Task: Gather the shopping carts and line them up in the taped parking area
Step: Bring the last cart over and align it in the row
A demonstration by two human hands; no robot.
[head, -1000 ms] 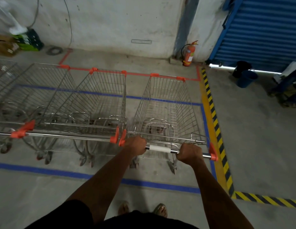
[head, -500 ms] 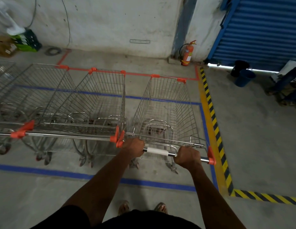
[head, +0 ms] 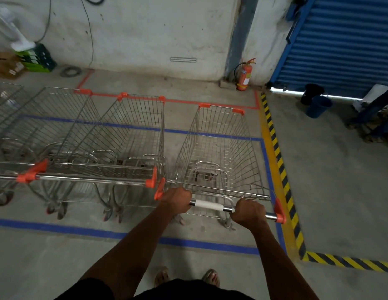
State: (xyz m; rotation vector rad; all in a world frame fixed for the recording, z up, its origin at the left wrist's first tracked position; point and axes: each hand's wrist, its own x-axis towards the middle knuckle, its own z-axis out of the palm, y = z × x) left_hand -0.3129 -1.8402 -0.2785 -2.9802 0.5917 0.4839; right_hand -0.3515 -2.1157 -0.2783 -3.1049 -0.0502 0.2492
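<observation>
A wire shopping cart [head: 219, 146] with orange corner caps stands at the right end of a row, inside the blue taped rectangle [head: 84, 231]. Both my hands grip its chrome handle bar [head: 210, 205]: my left hand [head: 176, 200] near the left orange end cap, my right hand [head: 248, 213] near the right one. Directly to its left stand a second cart [head: 128, 135] and a third cart [head: 48, 126], side by side, handles nearly level. Part of another cart [head: 4, 100] shows at the left edge.
A yellow-black hazard stripe [head: 279, 169] runs along the right of the taped area, close to the held cart. Red tape [head: 184, 101] marks the floor by the wall. A fire extinguisher [head: 245, 75], blue roller shutter [head: 344, 40], buckets [head: 317, 105] and boxes [head: 9, 66] line the back.
The held cart has shifted slightly, its handle now angled a little down to the right; my hands keep the same grip. The other carts have not moved.
</observation>
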